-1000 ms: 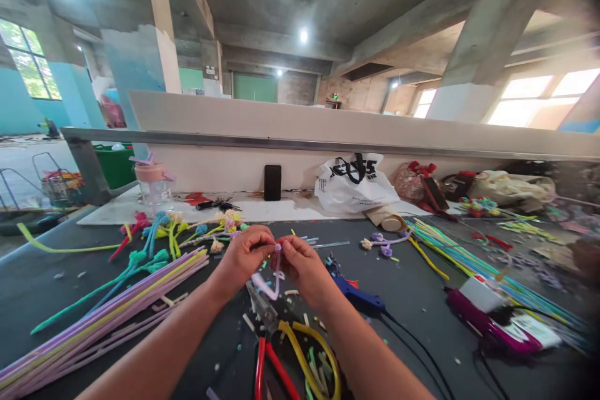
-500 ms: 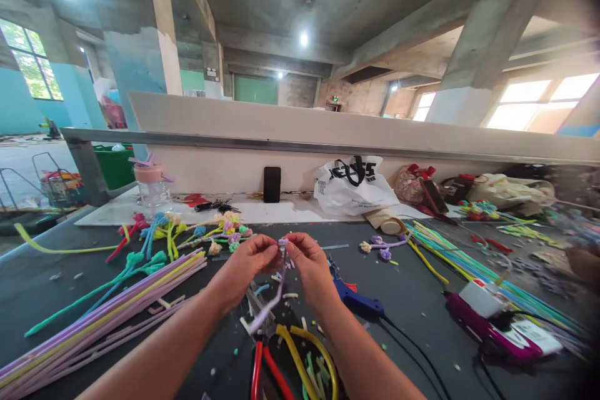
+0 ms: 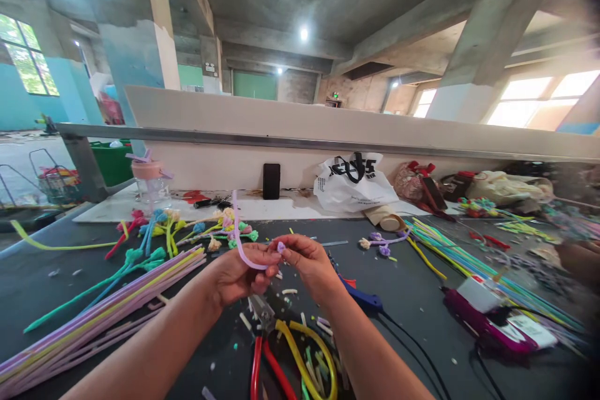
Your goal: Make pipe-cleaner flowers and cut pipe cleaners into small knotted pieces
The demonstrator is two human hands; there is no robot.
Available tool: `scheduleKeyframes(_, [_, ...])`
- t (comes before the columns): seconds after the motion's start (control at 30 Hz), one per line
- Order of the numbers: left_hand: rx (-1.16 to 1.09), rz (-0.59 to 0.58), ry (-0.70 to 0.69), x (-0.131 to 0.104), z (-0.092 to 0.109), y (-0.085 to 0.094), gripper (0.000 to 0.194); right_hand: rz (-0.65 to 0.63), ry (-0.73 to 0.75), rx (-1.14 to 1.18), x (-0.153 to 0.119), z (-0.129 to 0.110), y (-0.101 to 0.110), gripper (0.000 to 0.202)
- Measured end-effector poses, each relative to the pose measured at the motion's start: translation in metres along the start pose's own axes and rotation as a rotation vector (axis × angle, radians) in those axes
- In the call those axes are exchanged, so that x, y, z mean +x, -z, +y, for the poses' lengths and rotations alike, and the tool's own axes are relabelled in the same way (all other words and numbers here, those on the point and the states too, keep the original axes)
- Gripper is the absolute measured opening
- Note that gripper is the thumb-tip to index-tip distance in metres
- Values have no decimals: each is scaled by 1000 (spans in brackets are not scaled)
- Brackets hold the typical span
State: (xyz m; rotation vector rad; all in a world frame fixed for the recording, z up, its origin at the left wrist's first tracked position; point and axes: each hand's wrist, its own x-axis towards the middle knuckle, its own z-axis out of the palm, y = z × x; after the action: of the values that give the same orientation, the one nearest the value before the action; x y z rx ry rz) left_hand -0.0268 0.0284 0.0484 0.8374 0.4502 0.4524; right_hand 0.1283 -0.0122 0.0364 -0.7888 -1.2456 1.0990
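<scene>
Held between both hands is a lavender pipe cleaner (image 3: 237, 231), its free end curving upward and a small curled purple bud (image 3: 281, 247) at the other end. My left hand (image 3: 244, 272) is closed on the stem, palm partly turned up. Thumb and fingers of my right hand (image 3: 305, 262) pinch the bud from the other side. Below the hands lie red-handled pliers (image 3: 256, 359) and yellow-handled scissors (image 3: 293, 350). Beside my right wrist is a blue glue gun (image 3: 364, 297), partly hidden by the arm.
Bundles of pipe cleaners lie at left (image 3: 107, 309) and right (image 3: 450, 256). Finished pipe-cleaner flowers (image 3: 229, 225) are heaped behind my left hand. A phone (image 3: 271, 181), a white bag (image 3: 354, 184) and a jar (image 3: 152, 181) stand at the back. A purple power strip (image 3: 487, 322) sits right.
The pipe cleaner's free end hung down between my hands and now points up over my left hand. My left hand has turned palm-up and both hands have lowered slightly.
</scene>
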Motion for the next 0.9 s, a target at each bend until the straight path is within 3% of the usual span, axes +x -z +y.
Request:
scheduleKeyframes(0.13, [7, 54, -66, 2, -1, 1, 9, 114, 23, -72, 3, 3, 5, 15])
scheduleKeyframes(0.3, [73, 61, -253, 5, -4, -3, 21, 187, 53, -27, 6, 6, 6, 13])
scheduleKeyframes(0.57, [138, 222, -471, 12, -5, -1, 16, 70, 11, 143, 2, 13, -7, 14])
scheduleKeyframes(0.7, [124, 266, -475, 14, -9, 1, 19, 126, 3, 253, 1, 20, -17, 17])
scheduleKeyframes(0.9, [-86, 342, -450, 15, -12, -6, 14, 208, 26, 274, -1, 22, -24, 15])
